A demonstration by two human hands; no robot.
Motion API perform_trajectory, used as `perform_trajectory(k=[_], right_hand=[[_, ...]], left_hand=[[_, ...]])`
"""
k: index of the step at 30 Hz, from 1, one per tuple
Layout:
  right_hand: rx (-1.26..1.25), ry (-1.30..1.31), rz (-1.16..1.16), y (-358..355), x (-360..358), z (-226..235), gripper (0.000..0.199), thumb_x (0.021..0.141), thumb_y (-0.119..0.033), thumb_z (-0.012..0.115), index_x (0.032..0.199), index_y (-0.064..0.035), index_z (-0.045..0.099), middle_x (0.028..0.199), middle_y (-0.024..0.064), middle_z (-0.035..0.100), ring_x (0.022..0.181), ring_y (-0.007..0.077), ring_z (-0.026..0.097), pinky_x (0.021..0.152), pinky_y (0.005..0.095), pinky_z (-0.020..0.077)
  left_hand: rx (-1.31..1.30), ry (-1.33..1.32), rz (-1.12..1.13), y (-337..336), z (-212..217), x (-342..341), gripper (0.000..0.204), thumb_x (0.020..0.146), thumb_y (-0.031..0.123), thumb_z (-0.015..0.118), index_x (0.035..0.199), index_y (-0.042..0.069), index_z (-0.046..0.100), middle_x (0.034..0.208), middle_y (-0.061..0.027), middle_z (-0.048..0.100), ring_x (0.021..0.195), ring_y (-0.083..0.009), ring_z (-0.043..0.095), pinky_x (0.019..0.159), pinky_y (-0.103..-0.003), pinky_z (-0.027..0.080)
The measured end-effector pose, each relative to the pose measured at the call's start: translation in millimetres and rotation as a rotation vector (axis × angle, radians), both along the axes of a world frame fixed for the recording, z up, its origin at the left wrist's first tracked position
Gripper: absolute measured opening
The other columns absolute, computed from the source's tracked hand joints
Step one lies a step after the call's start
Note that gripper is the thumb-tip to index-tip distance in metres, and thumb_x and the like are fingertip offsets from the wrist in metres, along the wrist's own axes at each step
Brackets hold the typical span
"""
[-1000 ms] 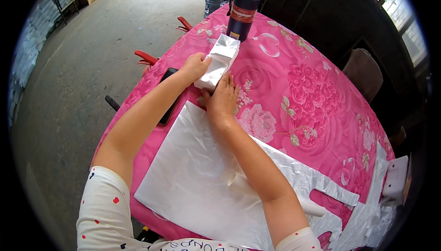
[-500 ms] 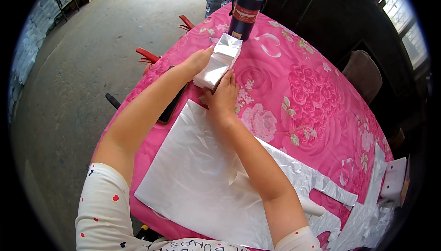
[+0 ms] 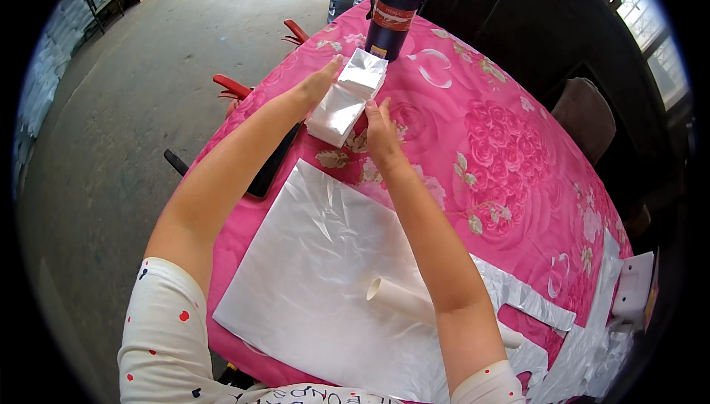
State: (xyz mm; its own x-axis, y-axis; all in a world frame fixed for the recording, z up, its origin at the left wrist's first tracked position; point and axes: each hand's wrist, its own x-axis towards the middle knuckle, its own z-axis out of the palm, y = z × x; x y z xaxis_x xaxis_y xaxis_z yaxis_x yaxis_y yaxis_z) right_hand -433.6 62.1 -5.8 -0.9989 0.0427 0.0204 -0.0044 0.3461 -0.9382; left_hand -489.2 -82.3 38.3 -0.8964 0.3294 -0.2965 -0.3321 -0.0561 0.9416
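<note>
Two adjoining stacks of folded silvery-white plastic bags (image 3: pixel 336 112) sit on the pink table, the farther one close to a dark flask. Along their left side lies my left hand (image 3: pixel 322 82), its fingers stretched out flat toward the far stack. My right hand (image 3: pixel 382 130) is at the right side, its thumb near the edge of the stacks and its fingers extended and apart from the thumb. Neither hand is wrapped around the bags. Nearer me a large flat white plastic bag (image 3: pixel 303 256) is spread out, with a white cardboard tube (image 3: pixel 399 300) on it, partly covered by my right forearm.
A flower-patterned pink cloth (image 3: pixel 510 182) covers the table. The dark blue flask (image 3: pixel 392 15) stands at the far edge. A black phone (image 3: pixel 272 166) lies under my left forearm. Red-handled tools (image 3: pixel 233 86) stick out at the left edge. More plastic bags (image 3: pixel 592 352) and a white box (image 3: pixel 633 285) are at right.
My right hand has shifted up and right, from the stacks' near corner to their right side. My left hand's fingers have straightened along the left side. More of the tube's end shows.
</note>
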Motion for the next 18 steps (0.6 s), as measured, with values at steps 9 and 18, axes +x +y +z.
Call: perform_trajectory(k=[9,18], right_hand=[[0.074,0.122,0.080,14.2,13.4,-7.5,0.082,0.090,-0.055,0.033,0.136,0.0111,0.018,0.140,0.0287,0.026,0.135,0.0353,0.018,0.109,0.0396,0.0139],[0.586,0.123,0.195,147.8,248.7,58.0,0.045,0.089,-0.029,0.053,0.123,-0.0006,0.048,0.125,0.0192,0.050,0.119,0.0347,0.044,0.101,0.0400,0.0326]], left_hand=[[-0.031,0.283,0.348,-0.9,-5.9,8.9,0.057,0.093,0.048,0.036,0.119,0.000,0.052,0.112,-0.0113,0.059,0.099,-0.0189,0.056,0.089,-0.029,0.041],[-0.378,0.853,0.320,-50.2,5.5,150.5,0.018,0.081,0.000,0.059,0.097,0.002,0.054,0.078,-0.0013,0.052,0.066,-0.0069,0.050,0.058,-0.021,0.042]])
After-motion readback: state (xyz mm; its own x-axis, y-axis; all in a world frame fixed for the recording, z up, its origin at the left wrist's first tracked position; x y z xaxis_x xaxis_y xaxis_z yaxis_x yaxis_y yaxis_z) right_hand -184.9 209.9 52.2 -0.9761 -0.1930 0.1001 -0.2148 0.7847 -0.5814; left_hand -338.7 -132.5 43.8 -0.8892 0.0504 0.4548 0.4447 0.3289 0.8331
